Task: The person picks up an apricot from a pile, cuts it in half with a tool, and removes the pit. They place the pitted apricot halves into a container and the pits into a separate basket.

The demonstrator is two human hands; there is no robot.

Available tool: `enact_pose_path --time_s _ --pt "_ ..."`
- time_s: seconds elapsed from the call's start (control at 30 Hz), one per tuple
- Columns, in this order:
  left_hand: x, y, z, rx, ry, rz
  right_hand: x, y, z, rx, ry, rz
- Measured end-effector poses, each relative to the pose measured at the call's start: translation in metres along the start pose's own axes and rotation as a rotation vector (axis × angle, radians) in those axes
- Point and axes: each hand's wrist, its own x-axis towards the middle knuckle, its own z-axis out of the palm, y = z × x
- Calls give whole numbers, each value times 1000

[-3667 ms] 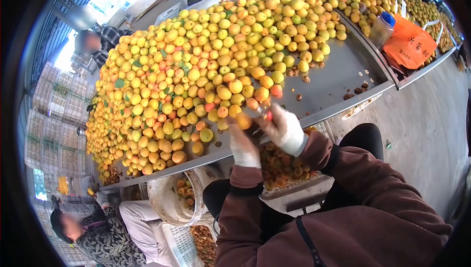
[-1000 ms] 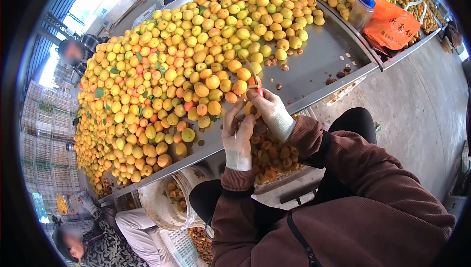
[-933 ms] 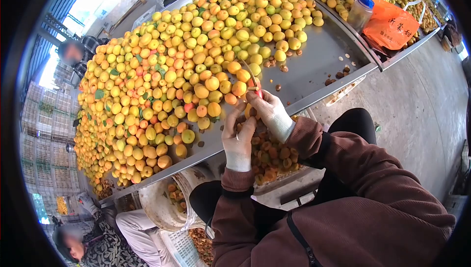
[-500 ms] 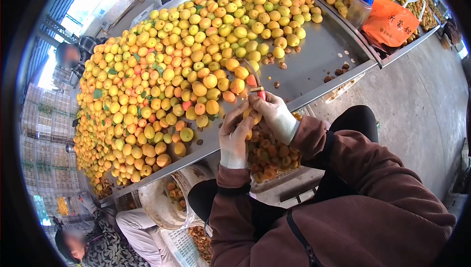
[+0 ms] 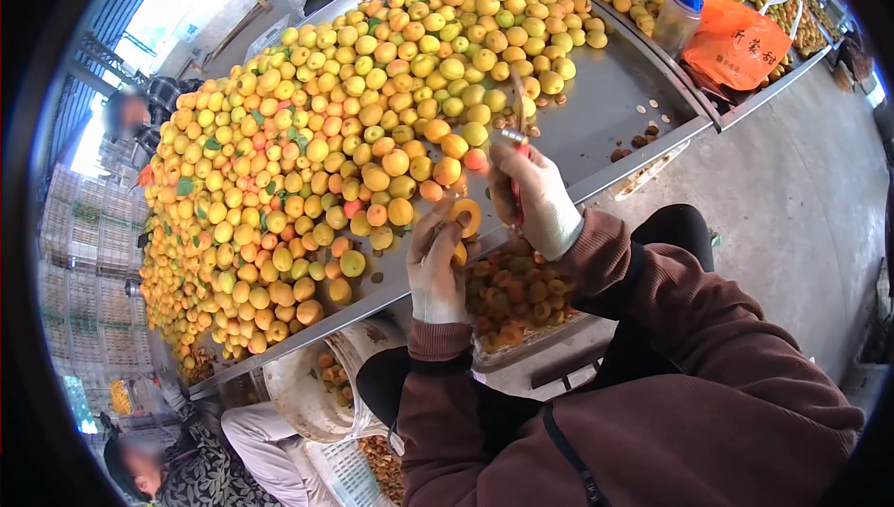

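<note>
My left hand [image 5: 438, 260], in a pale glove, holds an opened apricot [image 5: 466, 216] with its brown pit showing between the halves. To its right, my right hand [image 5: 538, 195], gloved too, is closed around the red handle of a knife [image 5: 518, 139], whose blade points up and away from me. The hands are apart. Both are at the near edge of a metal table [image 5: 596, 130] heaped with yellow and orange apricots [image 5: 307, 153]. Below my hands sits a crate of apricot halves [image 5: 517, 297].
A white bucket [image 5: 307, 395] stands below the table edge, near a crate with brown pits [image 5: 382, 465]. An orange bag [image 5: 740, 41] and a blue-lidded jar [image 5: 678, 21] stand at the right. Other people sit at the left and the far side.
My right hand and the knife have moved up and right, away from my left hand. The apricot in my left hand now shows open, with its pit visible.
</note>
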Motion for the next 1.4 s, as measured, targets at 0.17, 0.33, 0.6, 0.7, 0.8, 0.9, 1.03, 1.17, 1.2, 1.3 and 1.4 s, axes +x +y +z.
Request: enact_pose_path --time_s 0.17,0.33,0.6,0.7,0.8,0.9,1.03,1.17,1.2,1.3,1.4 --pt "-2 -3 9 78 -78 -47 2 -15 6 143 -37 -213" --pt "0 -10 5 234 -172 92 0 -15 12 96 -20 -213" --pt "6 -31 4 61 -82 -47 2 1 29 -80 162 -218" --pt "7 -30 8 48 -66 -21 2 3 30 -65 147 -210" --pt "5 -22 13 256 -33 89 6 -3 34 136 162 -200" --pt "6 -25 15 353 -37 250 20 -6 22 413 198 -66" --pt "5 -19 20 376 -43 193 30 0 7 574 174 52" --pt "6 -19 30 335 -44 227 43 10 -3 773 158 157" --pt "8 -21 25 330 -42 184 46 13 -6 818 157 193" --pt "16 -22 28 358 -28 177 52 9 -5 768 80 145" --pt "14 -15 24 271 -7 223 41 -6 -4 168 40 -30"
